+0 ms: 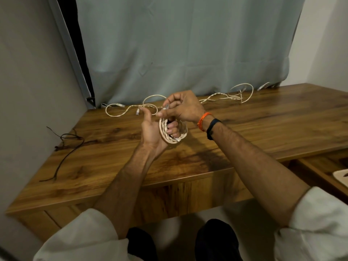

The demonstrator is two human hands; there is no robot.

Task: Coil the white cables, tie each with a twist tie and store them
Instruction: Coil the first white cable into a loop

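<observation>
Grey-green curtain [178,44] hangs behind a glossy wooden counter [263,132], where loose twisted white cables [222,97] and thin dark twist ties [69,146] lie. Above it, the left hand [150,130] has its fingers through a braided white coil [174,131], thumb up. The right hand [182,108] fingers pinch what seems the cable end.

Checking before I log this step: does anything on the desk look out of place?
Only the dark twist ties, lying in a loose tangle at the desk's left edge. Two white cables sprawl uncoiled at the back, as expected.
</observation>
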